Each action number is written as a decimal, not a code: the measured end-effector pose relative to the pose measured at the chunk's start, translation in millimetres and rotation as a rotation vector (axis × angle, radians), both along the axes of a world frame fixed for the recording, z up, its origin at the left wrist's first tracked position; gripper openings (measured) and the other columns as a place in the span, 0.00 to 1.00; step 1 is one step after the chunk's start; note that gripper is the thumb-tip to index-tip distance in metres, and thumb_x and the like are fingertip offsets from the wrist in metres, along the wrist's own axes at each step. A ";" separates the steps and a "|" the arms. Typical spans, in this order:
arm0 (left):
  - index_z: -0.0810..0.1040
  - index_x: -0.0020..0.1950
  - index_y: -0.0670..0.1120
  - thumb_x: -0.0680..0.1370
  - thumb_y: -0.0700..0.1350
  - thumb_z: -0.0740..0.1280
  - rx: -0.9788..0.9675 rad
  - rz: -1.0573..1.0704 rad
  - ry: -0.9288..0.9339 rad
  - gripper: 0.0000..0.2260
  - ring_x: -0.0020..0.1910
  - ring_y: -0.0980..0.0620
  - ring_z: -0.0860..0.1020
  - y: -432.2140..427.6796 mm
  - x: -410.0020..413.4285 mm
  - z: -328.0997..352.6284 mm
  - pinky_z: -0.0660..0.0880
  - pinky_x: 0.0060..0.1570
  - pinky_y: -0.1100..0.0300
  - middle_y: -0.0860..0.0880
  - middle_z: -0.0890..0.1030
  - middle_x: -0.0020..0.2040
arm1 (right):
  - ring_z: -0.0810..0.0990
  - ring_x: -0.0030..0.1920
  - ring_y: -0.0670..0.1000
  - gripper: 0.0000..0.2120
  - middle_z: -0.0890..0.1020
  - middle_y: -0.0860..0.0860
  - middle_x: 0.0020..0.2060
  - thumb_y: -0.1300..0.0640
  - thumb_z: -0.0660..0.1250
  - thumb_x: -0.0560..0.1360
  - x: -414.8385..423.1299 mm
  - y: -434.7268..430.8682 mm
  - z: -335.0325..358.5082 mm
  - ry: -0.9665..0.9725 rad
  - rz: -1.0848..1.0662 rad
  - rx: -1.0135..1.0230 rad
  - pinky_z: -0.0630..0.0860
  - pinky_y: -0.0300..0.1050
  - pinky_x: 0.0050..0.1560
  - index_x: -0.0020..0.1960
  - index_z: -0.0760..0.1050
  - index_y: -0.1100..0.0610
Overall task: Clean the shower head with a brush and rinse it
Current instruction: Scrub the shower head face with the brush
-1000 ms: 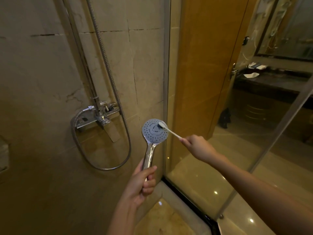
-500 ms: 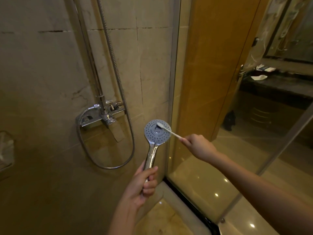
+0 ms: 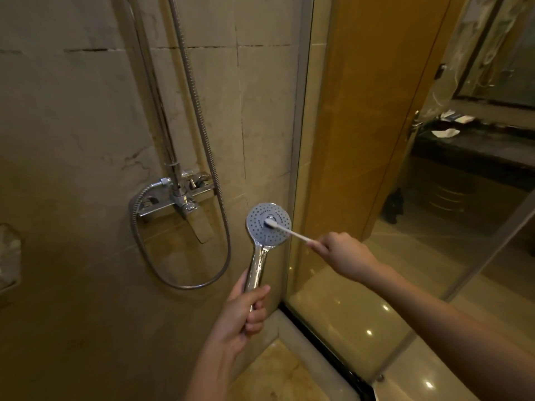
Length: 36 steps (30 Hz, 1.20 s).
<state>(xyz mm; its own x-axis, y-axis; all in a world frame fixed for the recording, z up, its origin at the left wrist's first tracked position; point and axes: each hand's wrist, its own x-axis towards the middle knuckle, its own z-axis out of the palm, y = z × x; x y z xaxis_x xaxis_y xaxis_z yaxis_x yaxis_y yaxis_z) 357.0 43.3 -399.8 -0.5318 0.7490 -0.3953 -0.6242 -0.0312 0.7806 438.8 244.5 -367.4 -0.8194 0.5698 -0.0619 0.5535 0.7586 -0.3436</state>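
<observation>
A chrome hand shower head (image 3: pixel 260 227) with a round grey spray face stands upright in the middle of the view, its face turned towards me. My left hand (image 3: pixel 241 316) is wrapped around the lower part of its handle. My right hand (image 3: pixel 340 251) grips the end of a thin white brush (image 3: pixel 292 234), like a toothbrush. The bristle end rests on the centre of the spray face.
A chrome mixer tap (image 3: pixel 181 198) with a lever is fixed to the tiled wall on the left, and its metal hose (image 3: pixel 202 134) loops down below it. A glass shower panel (image 3: pixel 362 285) and its frame stand right of the shower head. A dark vanity counter (image 3: pixel 474 146) lies beyond the glass.
The brush head has slid from the upper right edge of the spray face to its centre. The view has shifted a little to the left.
</observation>
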 end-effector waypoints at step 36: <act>0.73 0.55 0.57 0.80 0.47 0.60 -0.065 0.000 0.108 0.07 0.16 0.61 0.59 -5.1 12.2 5.0 0.50 0.16 0.73 0.53 0.65 0.23 | 0.72 0.30 0.48 0.22 0.73 0.49 0.30 0.41 0.55 0.79 5.8 -2.0 2.3 -0.026 0.034 -0.128 0.73 0.45 0.35 0.36 0.73 0.55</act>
<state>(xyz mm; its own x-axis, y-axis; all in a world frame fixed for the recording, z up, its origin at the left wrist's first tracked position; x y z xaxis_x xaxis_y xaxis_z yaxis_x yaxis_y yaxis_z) 369.3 38.2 -394.8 -0.5739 0.7236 -0.3833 -0.5362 0.0217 0.8438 444.6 242.5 -365.0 -0.8352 0.5281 -0.1538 0.5384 0.7281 -0.4243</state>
